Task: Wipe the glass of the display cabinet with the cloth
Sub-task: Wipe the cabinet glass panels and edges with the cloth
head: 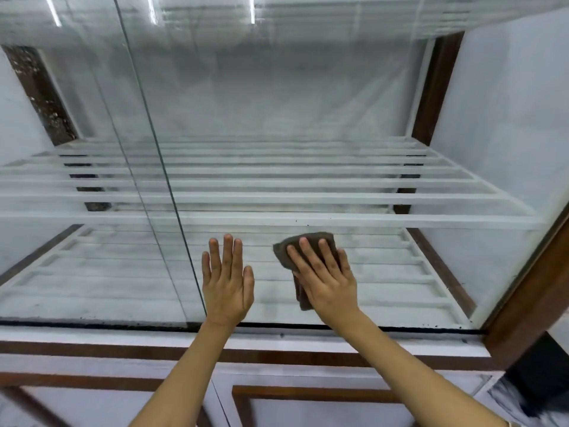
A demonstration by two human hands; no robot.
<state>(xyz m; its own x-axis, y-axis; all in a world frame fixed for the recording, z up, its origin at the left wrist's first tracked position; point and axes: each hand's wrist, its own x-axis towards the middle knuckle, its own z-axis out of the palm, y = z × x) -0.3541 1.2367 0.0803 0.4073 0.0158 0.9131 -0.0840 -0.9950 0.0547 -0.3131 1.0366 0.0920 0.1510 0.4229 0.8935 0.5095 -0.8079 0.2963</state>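
Even, cool, fairly bright light; three short white streaks on the upper glass look like reflected ceiling tubes. Pane hazy and smeared, so the shelves behind read soft, perhaps partly from focus. Wide-angle bowing at frame edges; shadows faint; bottom right corner dark and blurred.

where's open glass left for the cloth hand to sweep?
Free: the glass above both hands, and the stretch from the cloth right to the brown frame. Crowded: the left hand, flat on the pane, blocks leftward travel of the right hand; the bottom edge sits just below.
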